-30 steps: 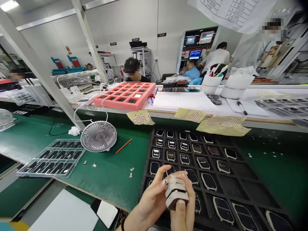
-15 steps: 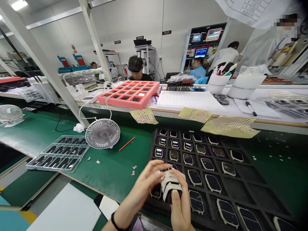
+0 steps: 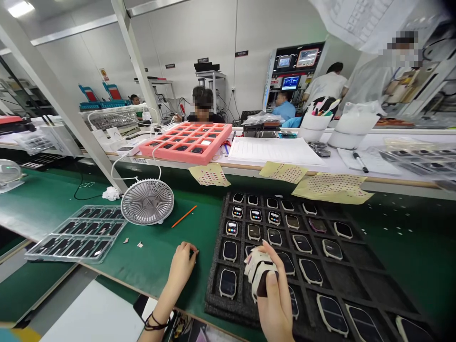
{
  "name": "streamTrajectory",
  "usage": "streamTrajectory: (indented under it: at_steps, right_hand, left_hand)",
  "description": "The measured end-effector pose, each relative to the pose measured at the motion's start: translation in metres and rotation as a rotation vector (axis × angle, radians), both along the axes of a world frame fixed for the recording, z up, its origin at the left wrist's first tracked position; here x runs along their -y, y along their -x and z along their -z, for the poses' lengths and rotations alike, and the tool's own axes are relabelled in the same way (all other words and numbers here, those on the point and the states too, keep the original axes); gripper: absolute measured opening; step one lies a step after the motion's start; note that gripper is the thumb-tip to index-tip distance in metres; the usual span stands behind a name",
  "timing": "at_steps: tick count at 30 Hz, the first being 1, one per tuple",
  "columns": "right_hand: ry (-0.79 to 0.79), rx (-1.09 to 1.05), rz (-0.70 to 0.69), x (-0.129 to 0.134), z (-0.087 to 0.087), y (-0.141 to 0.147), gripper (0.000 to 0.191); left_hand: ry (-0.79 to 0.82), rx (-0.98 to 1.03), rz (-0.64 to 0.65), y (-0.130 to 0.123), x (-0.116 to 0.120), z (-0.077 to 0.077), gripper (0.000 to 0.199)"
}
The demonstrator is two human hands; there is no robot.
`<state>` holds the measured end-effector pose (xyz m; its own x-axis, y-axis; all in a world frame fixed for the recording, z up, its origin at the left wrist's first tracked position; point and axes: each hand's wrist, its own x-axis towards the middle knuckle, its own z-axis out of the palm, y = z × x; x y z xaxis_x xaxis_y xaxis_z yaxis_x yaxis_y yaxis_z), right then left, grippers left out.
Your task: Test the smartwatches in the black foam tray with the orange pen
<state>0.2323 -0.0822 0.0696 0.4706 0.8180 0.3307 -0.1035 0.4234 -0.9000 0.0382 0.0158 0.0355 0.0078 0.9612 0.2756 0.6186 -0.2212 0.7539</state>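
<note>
My right hand [image 3: 274,294] grips a small stack of cream-coloured smartwatch cases [image 3: 257,268] with dark insides, held above the black foam tray [image 3: 245,304]. Smartwatches [image 3: 228,283] with cream frames lie face up in many of the tray's compartments; a few screens are lit. My left hand [image 3: 182,262] rests on the green mat [image 3: 199,280] just left of the tray. Its fingers are curled together at the tips, and whatever they pinch is hidden. Farther left on the mat lie two small pale pieces [image 3: 140,244].
A white fan [image 3: 147,202] and an orange stick [image 3: 184,216] stand and lie beyond my left hand. Clear plastic trays [image 3: 76,232] of dark parts sit at the left. On the shelf are a pink foam tray [image 3: 213,154], papers [image 3: 267,149] and white tubs [image 3: 315,126]. Other people work behind.
My left hand has left the watch cases and come down leftward onto the mat, where two small pale pieces lay. My right hand keeps the cases, now slightly farther right over the tray.
</note>
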Motion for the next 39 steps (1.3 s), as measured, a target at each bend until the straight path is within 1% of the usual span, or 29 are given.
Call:
streamTrajectory:
  at_steps: [1,3,5,6,7,9,11,14,17,21,26,30,32,34,37,39]
  right_hand:
    - [0.008,-0.039,-0.03,-0.001,0.001,0.0,0.039]
    - [0.014,-0.116,-0.082,-0.003,0.003,0.0,0.038]
    - [0.008,-0.156,-0.096,-0.004,0.006,0.001,0.037]
    - [0.005,-0.161,-0.093,-0.004,0.007,0.002,0.037]
    - [0.006,-0.157,-0.082,-0.004,0.008,0.002,0.038]
    - [0.023,-0.127,-0.036,-0.003,0.009,0.003,0.04]
    - [0.044,-0.087,0.023,-0.002,0.009,0.003,0.043]
    - [0.055,-0.032,0.072,-0.001,0.009,0.003,0.044]
    - [0.044,0.005,0.099,-0.001,0.007,0.004,0.043]
    - [0.022,0.038,0.124,0.0,0.005,0.004,0.044]
    - [0.008,0.07,0.146,0.0,0.006,0.003,0.041]
    - [-0.001,0.095,0.144,0.001,0.008,0.002,0.039]
    - [0.005,0.096,0.171,0.001,0.008,0.002,0.041]
    - [0.026,0.083,0.206,0.001,0.007,0.002,0.044]
    - [0.05,0.065,0.23,0.001,0.007,0.001,0.046]
    - [0.033,0.053,0.205,0.002,0.009,0.001,0.046]
  left_hand:
    - [0.009,0.015,0.018,-0.003,0.0,-0.008,0.014]
    - [0.013,0.088,0.073,-0.015,0.006,-0.03,0.013]
    - [-0.021,0.24,0.179,-0.032,0.02,-0.057,0.016]
    - [-0.01,0.318,0.252,-0.042,0.028,-0.069,0.015]
    - [0.013,0.412,0.287,-0.052,0.036,-0.08,0.012]
    - [0.064,0.577,0.322,-0.07,0.049,-0.095,0.011]
    - [0.072,0.682,0.35,-0.083,0.057,-0.101,0.011]
    - [0.031,0.726,0.356,-0.093,0.059,-0.098,0.01]
    - [-0.041,0.69,0.313,-0.095,0.059,-0.094,0.006]
    - [-0.096,0.643,0.275,-0.097,0.06,-0.094,0.006]
    - [-0.171,0.567,0.303,-0.102,0.063,-0.095,0.009]
    - [-0.24,0.538,0.31,-0.106,0.065,-0.083,0.009]
    - [-0.262,0.489,0.338,-0.106,0.067,-0.075,0.018]
    - [-0.186,0.449,0.43,-0.103,0.07,-0.067,0.028]
    - [0.08,0.488,0.571,-0.094,0.074,-0.061,0.034]
    - [0.188,0.534,0.586,-0.089,0.076,-0.061,0.033]
